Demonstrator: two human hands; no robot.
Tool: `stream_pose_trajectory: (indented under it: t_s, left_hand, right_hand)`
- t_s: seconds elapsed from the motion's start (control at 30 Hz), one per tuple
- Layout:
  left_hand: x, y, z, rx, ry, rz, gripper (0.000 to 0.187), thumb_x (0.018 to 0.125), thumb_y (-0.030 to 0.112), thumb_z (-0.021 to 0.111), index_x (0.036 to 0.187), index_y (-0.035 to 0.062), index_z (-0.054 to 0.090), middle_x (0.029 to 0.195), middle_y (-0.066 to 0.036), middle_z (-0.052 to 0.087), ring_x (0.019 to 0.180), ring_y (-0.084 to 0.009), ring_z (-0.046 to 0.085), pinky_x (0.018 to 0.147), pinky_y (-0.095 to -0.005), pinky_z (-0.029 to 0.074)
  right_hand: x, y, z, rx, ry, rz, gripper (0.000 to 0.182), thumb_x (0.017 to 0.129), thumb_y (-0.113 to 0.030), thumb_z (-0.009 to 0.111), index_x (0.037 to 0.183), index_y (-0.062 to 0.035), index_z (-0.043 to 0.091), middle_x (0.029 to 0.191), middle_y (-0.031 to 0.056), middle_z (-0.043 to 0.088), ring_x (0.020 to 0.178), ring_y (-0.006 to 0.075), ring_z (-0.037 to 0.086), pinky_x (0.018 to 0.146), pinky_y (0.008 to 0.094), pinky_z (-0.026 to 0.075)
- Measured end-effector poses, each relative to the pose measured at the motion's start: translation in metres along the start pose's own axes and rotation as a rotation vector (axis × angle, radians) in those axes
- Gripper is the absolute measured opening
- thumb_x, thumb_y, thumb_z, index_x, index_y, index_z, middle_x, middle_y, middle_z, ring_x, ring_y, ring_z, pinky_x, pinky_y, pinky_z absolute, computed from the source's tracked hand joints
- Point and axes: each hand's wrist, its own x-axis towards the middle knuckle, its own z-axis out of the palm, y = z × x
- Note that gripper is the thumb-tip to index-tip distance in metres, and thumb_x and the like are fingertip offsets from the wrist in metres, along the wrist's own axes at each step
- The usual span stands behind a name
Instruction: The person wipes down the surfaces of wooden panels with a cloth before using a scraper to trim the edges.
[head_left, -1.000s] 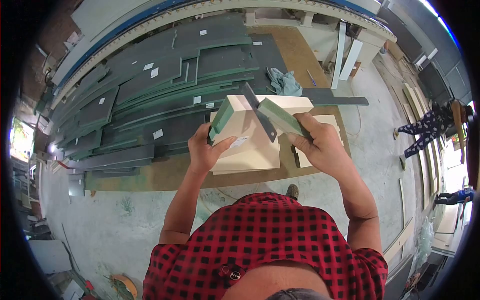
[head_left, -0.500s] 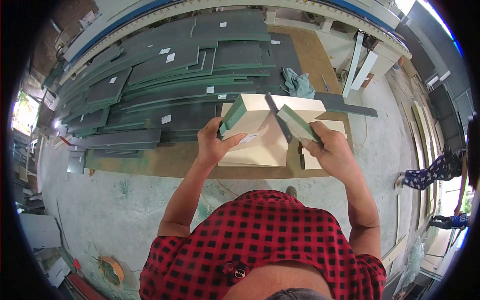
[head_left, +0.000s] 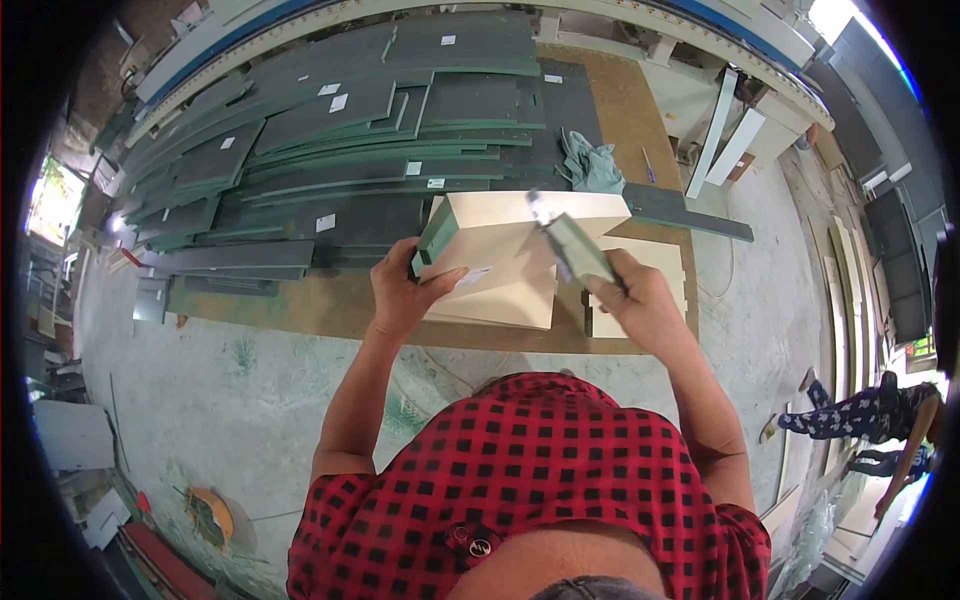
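My left hand (head_left: 402, 290) is wrapped round the left end of a cream board (head_left: 510, 225) with a green edge, its thumb on the pale face beside a white label (head_left: 473, 276). The board is tilted up over more cream boards (head_left: 500, 308). In my right hand (head_left: 640, 300) is a short, narrow piece of board (head_left: 582, 247) with a pale face and green edge. A thin dark strip, smeared by motion, crosses its far end, in front of the cream board. Beneath my right hand lies a notched cream panel (head_left: 655, 275).
Dark boards with green edges (head_left: 330, 120) and white labels lie stacked ahead and left. A grey-green cloth (head_left: 590, 160) and a long dark strip (head_left: 690, 217) lie at the right of the stack. A pen-like tool (head_left: 649, 165) is beyond. People (head_left: 850, 415) are at far right.
Both hands and the cream board have shifted slightly left in view. The narrow piece and dark strip have turned and blurred. The person at far right has moved lower in view.
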Motion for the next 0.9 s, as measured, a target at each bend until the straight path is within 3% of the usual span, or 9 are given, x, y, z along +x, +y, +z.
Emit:
stream_pose_trajectory:
  t_s: [0.03, 0.1, 0.2, 0.33, 0.43, 0.53, 0.63, 0.7, 0.9]
  left_hand:
    - [-0.001, 0.003, -0.001, 0.012, 0.008, -0.002, 0.045, 0.063, 0.020, 0.085, 0.095, 0.0023, 0.059, 0.080, -0.009, 0.068, 0.070, -0.0125, 0.064, 0.063, -0.0252, 0.051]
    - [-0.003, 0.003, 0.000, 0.021, 0.023, -0.008, 0.045, 0.063, 0.020, 0.085, 0.095, 0.0023, 0.059, 0.080, -0.008, 0.068, 0.070, -0.0123, 0.064, 0.063, -0.0252, 0.051]
    - [-0.006, 0.002, 0.002, -0.044, 0.033, -0.004, 0.046, 0.063, 0.021, 0.085, 0.095, 0.0023, 0.059, 0.079, -0.008, 0.068, 0.069, -0.0121, 0.064, 0.063, -0.0255, 0.051]
    - [-0.006, 0.014, 0.002, 0.056, 0.048, 0.004, 0.047, 0.064, 0.023, 0.086, 0.097, 0.0024, 0.059, 0.080, -0.008, 0.068, 0.070, -0.0124, 0.065, 0.063, -0.0258, 0.051]
    - [-0.010, 0.009, 0.006, 0.128, 0.050, -0.001, 0.048, 0.064, 0.024, 0.086, 0.097, 0.0025, 0.059, 0.080, -0.008, 0.068, 0.070, -0.0130, 0.065, 0.063, -0.0259, 0.052]
    - [-0.011, 0.011, 0.012, 0.078, 0.074, -0.012, 0.049, 0.063, 0.025, 0.086, 0.097, 0.0027, 0.058, 0.079, -0.008, 0.068, 0.070, -0.0140, 0.066, 0.062, -0.0259, 0.052]
    - [-0.011, 0.013, 0.013, 0.100, 0.078, -0.019, 0.048, 0.063, 0.025, 0.086, 0.097, 0.0028, 0.058, 0.080, -0.008, 0.068, 0.070, -0.0148, 0.066, 0.062, -0.0261, 0.052]
    - [-0.014, 0.014, 0.010, 0.130, 0.078, -0.036, 0.048, 0.064, 0.025, 0.085, 0.097, 0.0029, 0.058, 0.081, -0.008, 0.068, 0.071, -0.0151, 0.066, 0.063, -0.0264, 0.052]
    - [-0.015, 0.011, 0.008, 0.017, 0.080, 0.014, 0.045, 0.066, 0.024, 0.084, 0.097, 0.0032, 0.058, 0.083, -0.008, 0.068, 0.073, -0.0152, 0.066, 0.065, -0.0274, 0.052]
  right_hand:
    - [0.002, 0.013, -0.007, -0.002, -0.009, -0.001, 0.021, 0.087, -0.017, 0.058, 0.094, 0.0024, 0.054, 0.067, 0.0199, 0.057, 0.062, 0.0326, 0.059, 0.059, 0.0381, 0.045]
    - [0.006, 0.035, -0.023, 0.027, -0.029, 0.235, 0.020, 0.090, -0.015, 0.056, 0.098, 0.0035, 0.056, 0.072, 0.0065, 0.057, 0.060, 0.0116, 0.056, 0.053, 0.0275, 0.047]
    - [0.015, 0.068, -0.035, 0.082, 0.037, 0.355, 0.020, 0.090, -0.017, 0.056, 0.096, 0.0026, 0.056, 0.074, 0.0060, 0.057, 0.060, 0.0116, 0.057, 0.052, 0.0278, 0.047]
    - [0.012, 0.047, -0.027, 0.062, -0.009, 0.318, 0.021, 0.090, -0.017, 0.056, 0.096, 0.0034, 0.056, 0.073, 0.0061, 0.057, 0.060, 0.0116, 0.056, 0.054, 0.0279, 0.047]
    - [0.007, 0.018, -0.009, 0.008, -0.052, -0.061, 0.026, 0.087, -0.022, 0.062, 0.091, 0.0016, 0.052, 0.063, 0.0207, 0.053, 0.058, 0.0356, 0.056, 0.055, 0.0413, 0.043]
    - [0.004, -0.008, -0.001, 0.036, -0.101, -0.133, 0.027, 0.086, -0.022, 0.062, 0.094, 0.0017, 0.052, 0.066, 0.0227, 0.054, 0.060, 0.0398, 0.054, 0.055, 0.0410, 0.043]
    - [0.007, -0.002, -0.004, 0.056, -0.156, -0.173, 0.026, 0.087, -0.020, 0.062, 0.099, 0.0019, 0.053, 0.065, 0.0185, 0.055, 0.057, 0.0314, 0.057, 0.055, 0.0385, 0.044]
    - [0.008, 0.021, -0.013, 0.172, -0.147, 0.055, 0.020, 0.091, -0.016, 0.057, 0.099, 0.0014, 0.057, 0.072, 0.0041, 0.058, 0.061, 0.0093, 0.055, 0.055, 0.0253, 0.045]
    - [0.020, 0.092, -0.041, 0.254, -0.009, 0.323, 0.022, 0.090, -0.020, 0.057, 0.096, 0.0009, 0.057, 0.070, 0.0026, 0.054, 0.055, 0.0098, 0.054, 0.051, 0.0251, 0.046]
